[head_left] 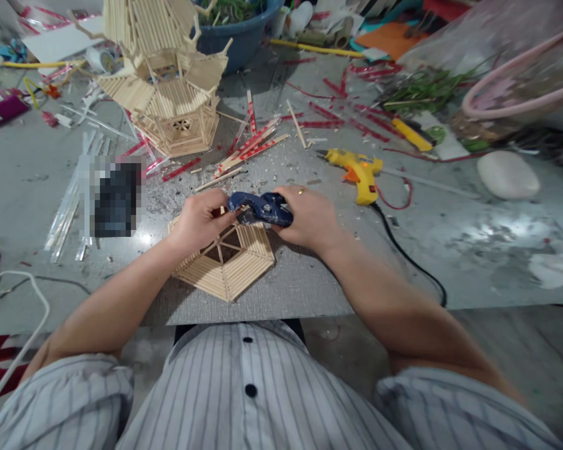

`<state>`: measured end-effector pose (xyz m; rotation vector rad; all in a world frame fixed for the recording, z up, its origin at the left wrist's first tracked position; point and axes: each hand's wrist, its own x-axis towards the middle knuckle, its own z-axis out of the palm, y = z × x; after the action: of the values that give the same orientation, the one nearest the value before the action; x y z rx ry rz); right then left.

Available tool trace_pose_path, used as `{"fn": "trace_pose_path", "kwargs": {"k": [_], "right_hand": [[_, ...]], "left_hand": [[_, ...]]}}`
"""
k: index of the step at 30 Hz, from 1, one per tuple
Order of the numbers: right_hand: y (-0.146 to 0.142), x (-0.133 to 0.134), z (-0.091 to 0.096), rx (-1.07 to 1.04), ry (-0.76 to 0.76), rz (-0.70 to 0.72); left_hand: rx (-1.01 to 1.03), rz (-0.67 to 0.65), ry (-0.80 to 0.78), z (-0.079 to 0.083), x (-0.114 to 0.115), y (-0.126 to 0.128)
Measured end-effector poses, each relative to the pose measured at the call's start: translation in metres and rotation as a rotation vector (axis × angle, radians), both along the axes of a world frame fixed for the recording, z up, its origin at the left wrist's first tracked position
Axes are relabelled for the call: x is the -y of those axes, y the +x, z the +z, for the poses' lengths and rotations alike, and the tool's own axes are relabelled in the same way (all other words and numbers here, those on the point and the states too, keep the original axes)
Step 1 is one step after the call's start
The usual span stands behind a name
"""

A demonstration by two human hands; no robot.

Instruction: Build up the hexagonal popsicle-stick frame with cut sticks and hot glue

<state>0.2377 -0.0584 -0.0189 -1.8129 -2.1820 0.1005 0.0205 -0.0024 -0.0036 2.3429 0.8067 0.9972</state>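
My right hand [307, 215] is wrapped around a dark blue hand cutter [263, 208], whose worn jaws point left. Close by the cutter's head, my left hand [201, 217] is closed in a pinch, with the pale tip of a wooden stick [222, 210] showing between thumb and finger; most of that stick is hidden. Beneath both hands a many-sided frame of wooden sticks [229, 275] lies flat on the table, with spokes across its open centre. The left hand covers part of its far left side.
A tiered stick pagoda [182, 100] stands at the back left beside a blue basin [244, 31]. A yellow glue gun [361, 175] with a black cord lies right. Red-wrapped sticks [251, 147], clear glue sticks [70, 206] and a white oval object [508, 175] lie around.
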Motion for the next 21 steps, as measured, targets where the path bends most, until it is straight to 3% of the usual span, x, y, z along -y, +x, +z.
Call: {"fn": "trace_pose_path", "kwargs": {"k": [21], "right_hand": [[0.0009, 0.0003, -0.0024, 0.059, -0.033, -0.021]], "left_hand": [[0.034, -0.058, 0.036, -0.0006, -0.0013, 0.0013]]}}
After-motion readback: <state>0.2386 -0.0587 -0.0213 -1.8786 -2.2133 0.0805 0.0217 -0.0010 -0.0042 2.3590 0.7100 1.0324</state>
